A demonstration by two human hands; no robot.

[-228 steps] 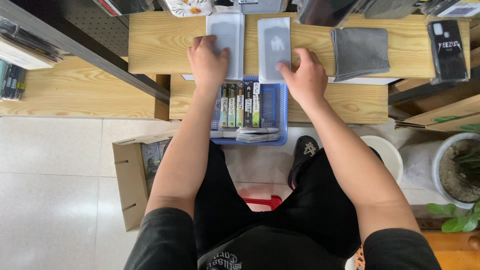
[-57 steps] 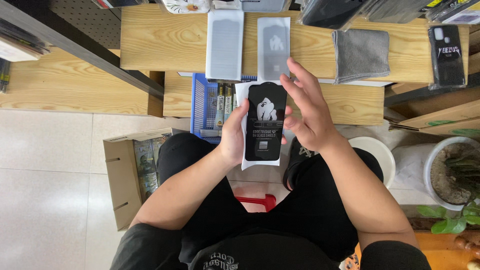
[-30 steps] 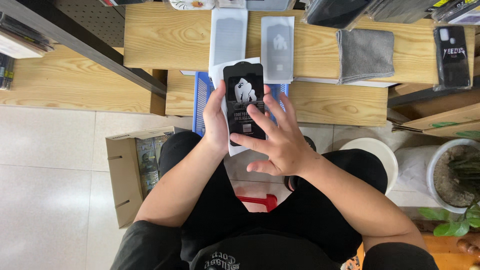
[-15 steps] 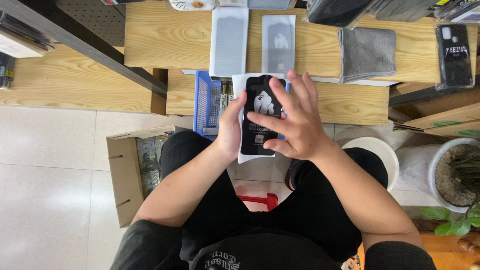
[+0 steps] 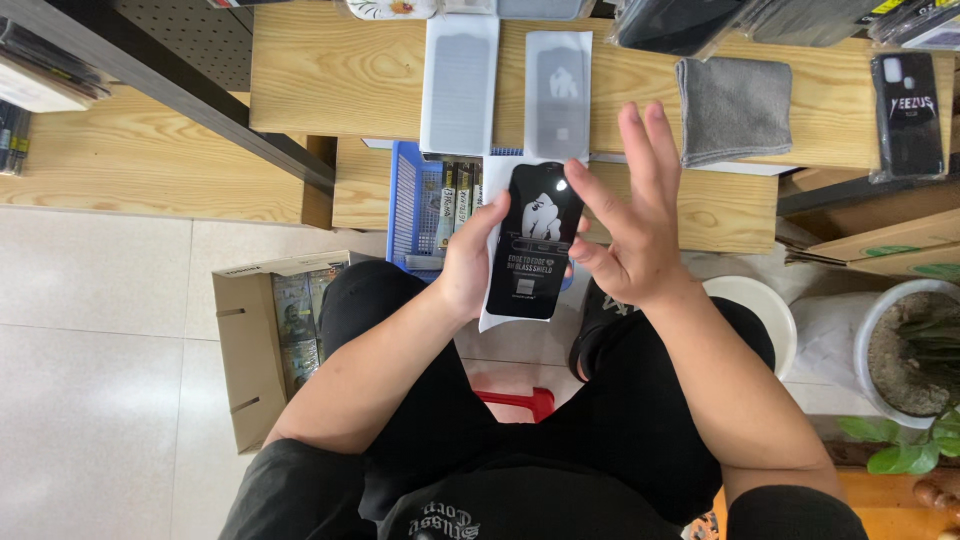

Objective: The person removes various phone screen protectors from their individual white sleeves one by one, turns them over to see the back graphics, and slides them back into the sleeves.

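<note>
The left hand (image 5: 470,265) grips a black screen protector (image 5: 533,240) along its left long edge, thumb over the front and fingers behind, where a white backing sheet (image 5: 492,300) shows past the black face. The right hand (image 5: 630,225) is open, fingers spread and raised, only its thumb tip meeting the protector's right edge near the middle; it clamps on nothing. The protector is held in the air above the person's lap, just in front of the table (image 5: 330,70), printed face up toward the camera.

It looks thin, flat, stiff and light, with a glossy face that would probably be slippery and mark easily; if it is glass, it is likely brittle under bending. The long edges seem the safest place to hold it, not the face or corners. Its long axis runs nearly away from the person, the top tilted slightly to the right, toward the table.

Behind it a blue basket (image 5: 410,215) holds upright slim packets. On the table lie two pale rectangular sleeves (image 5: 459,85), a grey cloth (image 5: 735,108) and a black phone case (image 5: 908,115). An open cardboard box (image 5: 262,350) stands on the floor to the left.
</note>
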